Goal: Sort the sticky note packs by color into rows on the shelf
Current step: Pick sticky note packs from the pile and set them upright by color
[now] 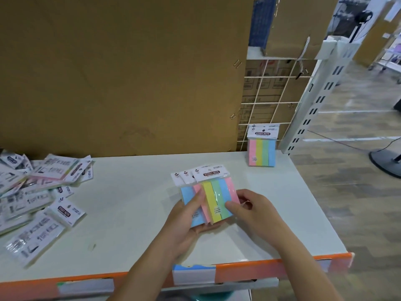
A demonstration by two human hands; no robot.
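Pastel-striped sticky note packs [209,200], a fanned few, sit in my left hand [184,227], thumb curled over them; my right hand [253,211] pinches the front pack's right edge. White shelf [134,192] bare around them, orange front edge [271,269] near my wrists. One standing pack [262,152] at the back right corner; loose heap [32,192] far left
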